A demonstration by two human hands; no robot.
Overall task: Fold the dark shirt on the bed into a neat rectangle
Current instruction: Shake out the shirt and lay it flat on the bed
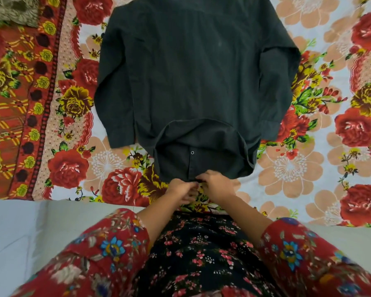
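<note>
"Fingers (204,176)?"
"Left hand (181,188) and right hand (217,185) pinch the near hem of the dark shirt (191,71)."
"Surroundings?"
"Floral bed (308,168); olive cloth (11,9) far left, well apart. Shirt lies lengthwise, shoulders away."

Soft, even indoor light, shadows faint and diffuse; dark shirt (191,71) reads nearly flat black, creases barely showing; wide-angle bowing at edges, bedsheet (330,168) print smeared toward corners; left hand (181,189) and right hand (217,185) slightly blurred.
</note>
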